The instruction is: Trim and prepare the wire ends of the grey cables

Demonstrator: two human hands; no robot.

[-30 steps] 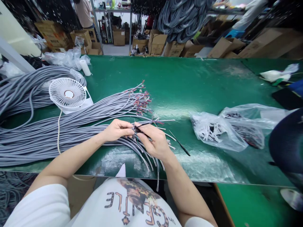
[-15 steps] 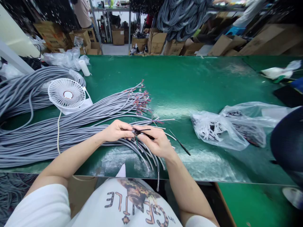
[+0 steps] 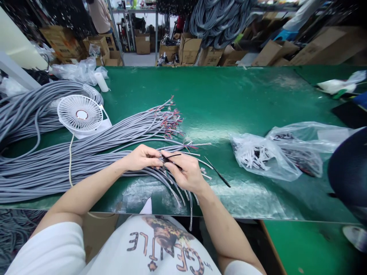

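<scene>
My left hand (image 3: pixel 143 157) is closed in a pinch at the end of a grey cable, its fingertips almost touching those of my right hand (image 3: pixel 185 170). Between the fingers of my right hand is a slim black tool (image 3: pixel 174 155), mostly covered, so its exact kind is unclear. Grey cables (image 3: pixel 109 160) run from the left beneath my hands, and several stripped ends (image 3: pixel 176 194) fan out below them. Behind, another bunch of cables ends in bare red and blue wires (image 3: pixel 172 124). A thin black pointed tool (image 3: pixel 219 173) lies right of my right hand.
A white fan (image 3: pixel 82 114) stands among the cables on the left, its cord crossing them. Clear bags (image 3: pixel 266 156) of small white and black parts lie to the right on the green table (image 3: pixel 218 95). A dark rounded object (image 3: pixel 348 172) juts in at the right edge.
My right hand has shifted slightly to the left and its grip on the black tool has turned a little. Pale cable ends now show beside it. My left hand stays nearly still.
</scene>
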